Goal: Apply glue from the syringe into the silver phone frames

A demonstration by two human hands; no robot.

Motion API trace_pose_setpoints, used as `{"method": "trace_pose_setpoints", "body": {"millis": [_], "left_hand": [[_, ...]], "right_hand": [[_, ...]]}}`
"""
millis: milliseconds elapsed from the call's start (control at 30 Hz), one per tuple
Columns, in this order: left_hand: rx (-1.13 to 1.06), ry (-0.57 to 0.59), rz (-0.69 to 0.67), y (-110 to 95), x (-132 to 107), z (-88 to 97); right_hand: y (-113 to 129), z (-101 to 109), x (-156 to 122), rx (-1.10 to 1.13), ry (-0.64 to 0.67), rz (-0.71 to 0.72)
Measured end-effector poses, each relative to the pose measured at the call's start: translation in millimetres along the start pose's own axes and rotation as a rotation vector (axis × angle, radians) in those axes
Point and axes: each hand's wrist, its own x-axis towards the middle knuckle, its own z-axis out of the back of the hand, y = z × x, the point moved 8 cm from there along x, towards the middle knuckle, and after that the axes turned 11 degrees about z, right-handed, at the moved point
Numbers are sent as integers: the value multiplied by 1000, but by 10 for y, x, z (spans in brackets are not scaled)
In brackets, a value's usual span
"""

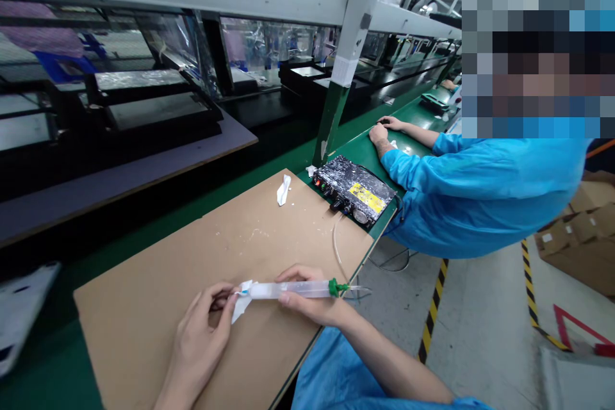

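Note:
My right hand (307, 304) is closed around a clear syringe-like dispensing tube (288, 290) with a green cap (336, 287) at its right end. A thin clear hose runs from that cap up toward a black control box (355, 191). My left hand (206, 327) pinches a white wipe (243, 298) against the tube's left tip. Both hands hover over a brown cardboard sheet (216, 256) lying on the green bench.
A crumpled white wipe (283, 191) lies on the cardboard's far side. A co-worker in a blue coat (480, 192) leans on the bench to the right. Black trays (158, 112) fill the conveyor shelf behind. Cardboard boxes (576, 230) stand on the floor at right.

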Motion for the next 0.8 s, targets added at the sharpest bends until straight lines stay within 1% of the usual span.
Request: {"method": "trace_pose_setpoints", "body": {"millis": [233, 400, 500, 567, 633, 700, 733, 800], "left_hand": [[7, -14, -16, 0, 25, 13], [29, -36, -29, -42, 5, 49], [55, -64, 6, -56, 13, 75], [67, -101, -12, -120, 24, 107], [50, -143, -106, -271, 2, 147], [-1, -194, -217, -438, -70, 199], [15, -199, -215, -471, -96, 198], [85, -208, -164, -453, -127, 181]], "right_hand": [[6, -6, 15, -17, 14, 2], [34, 18, 8, -27, -20, 22], [83, 43, 30, -48, -38, 53], [123, 76, 46, -90, -60, 84], [153, 115, 28, -123, -85, 102], [150, 152, -46, -106, -99, 82], [139, 180, -99, -88, -111, 67], [88, 255, -213, -44, -135, 28]]}}
